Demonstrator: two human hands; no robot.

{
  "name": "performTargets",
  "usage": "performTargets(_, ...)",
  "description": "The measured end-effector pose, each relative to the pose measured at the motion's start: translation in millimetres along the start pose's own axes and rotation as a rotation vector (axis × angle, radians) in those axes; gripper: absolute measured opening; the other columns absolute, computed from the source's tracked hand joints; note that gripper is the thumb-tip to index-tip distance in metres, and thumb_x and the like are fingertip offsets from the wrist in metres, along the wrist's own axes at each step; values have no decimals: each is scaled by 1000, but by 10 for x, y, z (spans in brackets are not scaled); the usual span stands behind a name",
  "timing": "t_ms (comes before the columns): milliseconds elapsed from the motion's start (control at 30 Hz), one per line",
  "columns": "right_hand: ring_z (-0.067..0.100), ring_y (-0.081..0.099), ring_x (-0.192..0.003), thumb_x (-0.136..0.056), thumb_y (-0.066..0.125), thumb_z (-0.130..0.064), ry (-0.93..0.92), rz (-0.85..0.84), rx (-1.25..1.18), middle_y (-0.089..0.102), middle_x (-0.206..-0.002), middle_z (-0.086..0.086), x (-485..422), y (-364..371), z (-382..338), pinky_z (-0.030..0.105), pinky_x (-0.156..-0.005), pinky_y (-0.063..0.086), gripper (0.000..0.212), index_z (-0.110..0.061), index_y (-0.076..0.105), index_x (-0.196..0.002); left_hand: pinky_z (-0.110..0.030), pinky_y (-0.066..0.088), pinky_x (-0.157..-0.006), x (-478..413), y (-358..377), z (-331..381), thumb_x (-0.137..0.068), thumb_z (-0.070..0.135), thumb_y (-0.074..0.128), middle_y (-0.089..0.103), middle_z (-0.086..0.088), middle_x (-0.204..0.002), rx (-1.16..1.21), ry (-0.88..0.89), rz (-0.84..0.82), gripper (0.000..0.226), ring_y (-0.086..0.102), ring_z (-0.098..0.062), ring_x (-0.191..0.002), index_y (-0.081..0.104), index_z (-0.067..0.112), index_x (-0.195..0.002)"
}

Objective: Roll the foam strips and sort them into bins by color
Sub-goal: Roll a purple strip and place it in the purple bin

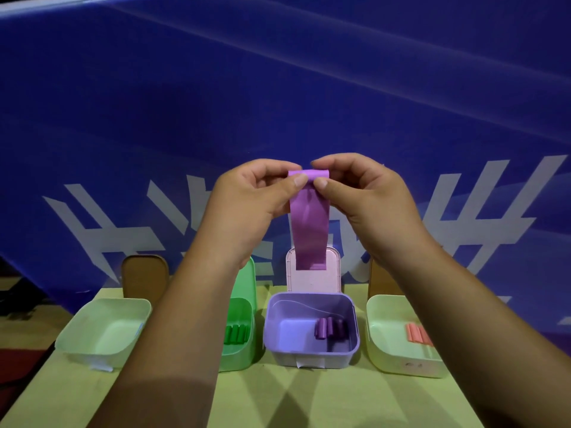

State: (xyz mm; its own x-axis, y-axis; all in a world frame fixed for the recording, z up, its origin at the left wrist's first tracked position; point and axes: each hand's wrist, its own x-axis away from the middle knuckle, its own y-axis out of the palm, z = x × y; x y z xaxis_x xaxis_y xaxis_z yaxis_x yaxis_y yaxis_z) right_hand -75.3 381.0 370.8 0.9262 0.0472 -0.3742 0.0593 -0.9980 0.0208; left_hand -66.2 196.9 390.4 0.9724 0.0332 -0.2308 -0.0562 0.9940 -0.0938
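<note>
The thumb and forefinger tips (299, 180) of the left hand (253, 199) and those of the right hand (367, 202) pinch the top end of a purple foam strip (309, 230). The remaining fingers of both hands are curled in behind it. The top end is curled over into a small, smooth roll (309, 173) lying left to right between the two hands. The rest of the thin, matte, flexible strip hangs straight down, its long axis vertical, in the air above the far part of the table.

The strip's lower end overlaps a pale pink plastic lid (333, 273) with rounded corners, which stands upright behind a lilac plastic bin (278, 322). Short purple foam rolls (327, 327) lie in the right half of that bin.

Just left of it, a green plastic bin (244, 350) holds green foam rolls (236, 333). The left forearm hides much of this bin and of its upright green lid (249, 279).

Far left stands a pale green bin (102, 355), and a brown rounded lid (145, 273) is upright behind it. At the right, another pale green bin (380, 341) holds salmon-pink foam rolls (415, 333), partly covered by the right forearm. A second brown lid (380, 279) behind it is mostly hidden.

All four bins stand in a row on a yellow-green table (278, 396). Behind them hangs a blue banner (278, 88) printed with large white characters, cut off by the arms.
</note>
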Motion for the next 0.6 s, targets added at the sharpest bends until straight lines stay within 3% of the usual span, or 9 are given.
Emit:
performTargets(167, 10, 75, -100, -98, 73, -6, -2, -25, -25, 80, -104, -3, 9, -58, -1, 23, -87, 61, 23, -12, 74, -120, -44, 67, -92, 38, 58, 20, -94, 13, 83, 82, -4, -101, -68, 51, 60, 20, 81, -23, -98, 81, 20, -114)
performTargets(333, 17, 76, -102, -101, 72, -24, 48, -22, -28, 79, -106, -2, 5, -120, -35, 35, -91, 64, 18, -19, 77, -118, -36, 67, -90, 83, 124, 37, -93, 7, 83, 83, -2, -101, -84, 86, 74, 25, 80, -19, -100, 81, 18, -115)
performTargets(433, 12, 75, -97, -102, 69, -31, 36, -22, 76, 79, -103, -7, -2, -150, -31, 28, -82, 64, 17, -25, 77, -117, -31, 65, -88, 97, 143, 50, -92, 4, 82, 83, -1, -103, -70, 99, 74, 26, 80, -18, -102, 81, 16, -116)
performTargets(600, 7, 75, -93, -103, 69, -25, 12, -11, 86, 79, -99, -8, 10, -135, -44, 21, -76, 61, 17, -21, 77, -117, -31, 64, -88, 132, 111, 51, -93, 4, 81, 82, -4, -106, -30, 68, 47, 28, 79, -21, -105, 79, 15, -119)
